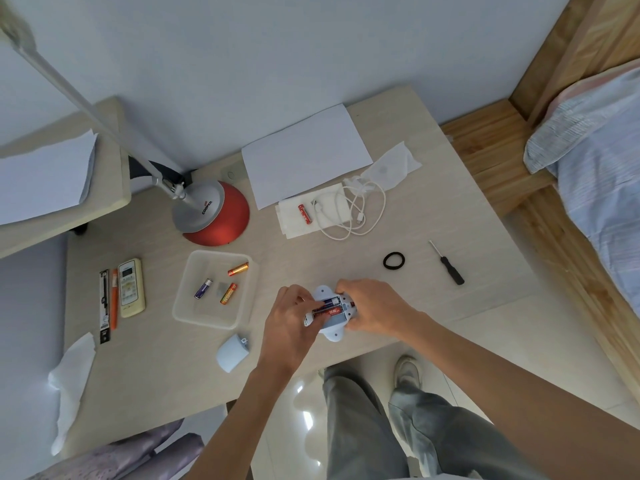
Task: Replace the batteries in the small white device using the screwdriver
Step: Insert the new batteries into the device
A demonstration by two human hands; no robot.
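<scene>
The small white device (pixel 335 329) lay at the near edge of the bench (pixel 346 258), its back open and facing up, held between both hands. The right hand (pixel 372 306) clasped its right end, fingers curled round the body to steady it. The left hand (pixel 289 323) had its fingers bent onto the left end of a red battery (pixel 323 310) lying in the near slot. A blue battery (pixel 330 301) lay in the slot just beyond it.

To my eye the step was seating that red cell. Done well, it would mean pushing the flat end against the spring first, then tipping the other end down until it lay level. The polarity marks should be checked against the neighbour, though I could not read them from where I stood. The right hand's hold ought to stay firm so the device did not skate off the bench edge.

The loose cover (pixel 232 353) sat near and to the left, and the screwdriver (pixel 446 262) lay well apart on the far right, both wanted for closing up. Three other cells rested in the clear tray (pixel 204 322) to the left.
</scene>
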